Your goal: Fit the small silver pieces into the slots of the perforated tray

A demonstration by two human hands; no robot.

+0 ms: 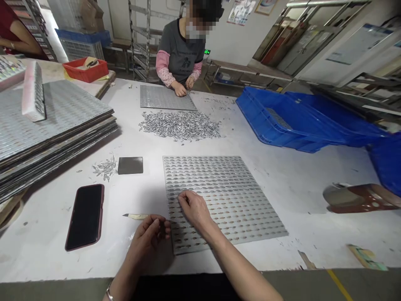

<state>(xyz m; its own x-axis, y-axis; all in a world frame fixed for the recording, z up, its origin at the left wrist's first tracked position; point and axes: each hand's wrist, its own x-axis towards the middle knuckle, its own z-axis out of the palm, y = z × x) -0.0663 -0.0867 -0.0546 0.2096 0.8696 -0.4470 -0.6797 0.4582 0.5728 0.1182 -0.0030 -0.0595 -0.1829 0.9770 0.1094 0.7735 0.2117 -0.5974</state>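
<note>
A flat grey board point(232, 209) with rows of small leaf-shaped pieces lies in front of me; its upper rows look silvery, its lower rows brownish. My right hand point(196, 209) rests over the board's left part, thumb and forefinger pinched near a row; what they hold is too small to make out. Beside the board's left edge, my left hand point(152, 232) is curled with its fingertips together, its contents hidden. A pale knife-like tool point(138, 216) lies on the table by the left hand. Beyond the board is a pile of silvery pieces point(181, 125).
A phone point(85, 217), a dark block point(130, 165) and a small heap of pieces point(105, 168) lie left. Stacked boards point(56, 108) stand farther left, blue bins point(282, 121) back right, a brown container point(354, 198) right. Across the table, a person's hands point(181, 88) work over another board.
</note>
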